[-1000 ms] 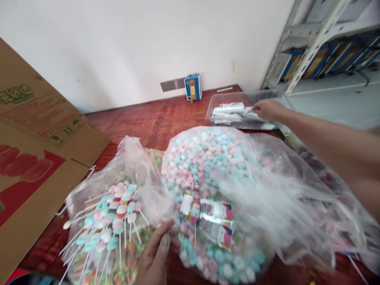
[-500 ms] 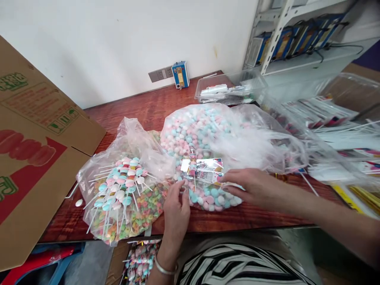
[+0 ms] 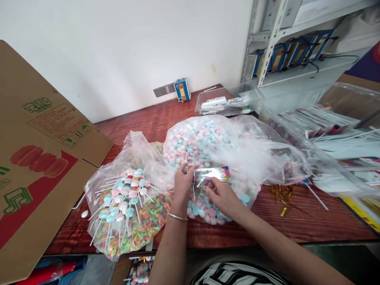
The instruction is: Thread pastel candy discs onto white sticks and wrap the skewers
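My left hand (image 3: pixel 183 183) is closed around a marshmallow stick in a clear wrapper (image 3: pixel 190 160); its top and thin white stick show past my fingers. My right hand (image 3: pixel 221 196) has its fingertips pinched together just right of that stick, over the near edge of some printed clear packets (image 3: pixel 218 173). What sits between those fingertips is too small to make out. Both hands are above a big clear bag of pink, white and blue marshmallows (image 3: pixel 192 138). To the left, a pile of marshmallow sticks (image 3: pixel 124 194) lies on a bag of colourful ring candies (image 3: pixel 151 211).
A large cardboard box (image 3: pixel 56 158) stands at the left. Clear bins (image 3: pixel 299 138) with packets and white sticks are at the right, and a clear tray (image 3: pixel 228 95) is at the back. Gold twist ties (image 3: pixel 280 194) lie near the right front. A blue device (image 3: pixel 182 90) stands by the wall.
My left hand has moved up and closed on the wrapped marshmallow stick. My right hand has come in leftward and down, its fingers drawing together by the packets. The view has shifted slightly.
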The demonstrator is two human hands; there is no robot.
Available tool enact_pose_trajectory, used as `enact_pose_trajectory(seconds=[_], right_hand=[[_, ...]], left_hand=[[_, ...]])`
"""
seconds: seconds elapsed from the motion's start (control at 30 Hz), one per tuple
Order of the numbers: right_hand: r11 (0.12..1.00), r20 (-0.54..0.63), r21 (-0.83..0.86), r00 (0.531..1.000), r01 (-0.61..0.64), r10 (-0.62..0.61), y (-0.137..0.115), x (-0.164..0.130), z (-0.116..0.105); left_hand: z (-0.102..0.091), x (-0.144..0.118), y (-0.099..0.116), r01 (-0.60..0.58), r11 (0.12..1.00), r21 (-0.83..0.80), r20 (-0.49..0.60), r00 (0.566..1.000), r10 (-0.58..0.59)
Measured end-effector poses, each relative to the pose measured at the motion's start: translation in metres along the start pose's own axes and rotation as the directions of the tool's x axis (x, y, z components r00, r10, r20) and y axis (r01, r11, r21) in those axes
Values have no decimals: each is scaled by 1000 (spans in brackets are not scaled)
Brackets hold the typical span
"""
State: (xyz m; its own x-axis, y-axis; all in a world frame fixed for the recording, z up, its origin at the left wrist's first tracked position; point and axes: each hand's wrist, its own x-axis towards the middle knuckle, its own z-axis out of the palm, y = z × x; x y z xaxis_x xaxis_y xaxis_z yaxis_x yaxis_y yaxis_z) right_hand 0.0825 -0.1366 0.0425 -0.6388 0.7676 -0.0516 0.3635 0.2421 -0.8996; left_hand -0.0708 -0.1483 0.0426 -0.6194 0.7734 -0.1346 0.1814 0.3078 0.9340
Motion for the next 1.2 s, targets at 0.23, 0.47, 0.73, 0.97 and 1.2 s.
enact_pose_trajectory(seconds=[0.23, 0.47, 0.73, 0.97, 1.2], right_hand=[[842, 143, 515, 985, -161, 101, -4, -28, 13], [443, 200, 862, 969, -245, 147, -15, -32, 1], [277, 252, 923, 964, -267, 88, -18, -42, 6], [234, 250, 935, 963, -267, 98, -17, -47, 18], [305, 142, 935, 980, -178, 137, -18, -44, 18]], left_hand=[[15, -47, 15, 54, 543, -838, -43, 986, -164], [6, -91, 25, 154, 611, -776, 179, 984, -21], [14, -96, 16, -44, 871, -489, -68, 998, 12], [8, -95, 6, -296, 955, 25, -373, 883, 284], [10, -104, -4, -400, 904, 149, -200, 884, 423]])
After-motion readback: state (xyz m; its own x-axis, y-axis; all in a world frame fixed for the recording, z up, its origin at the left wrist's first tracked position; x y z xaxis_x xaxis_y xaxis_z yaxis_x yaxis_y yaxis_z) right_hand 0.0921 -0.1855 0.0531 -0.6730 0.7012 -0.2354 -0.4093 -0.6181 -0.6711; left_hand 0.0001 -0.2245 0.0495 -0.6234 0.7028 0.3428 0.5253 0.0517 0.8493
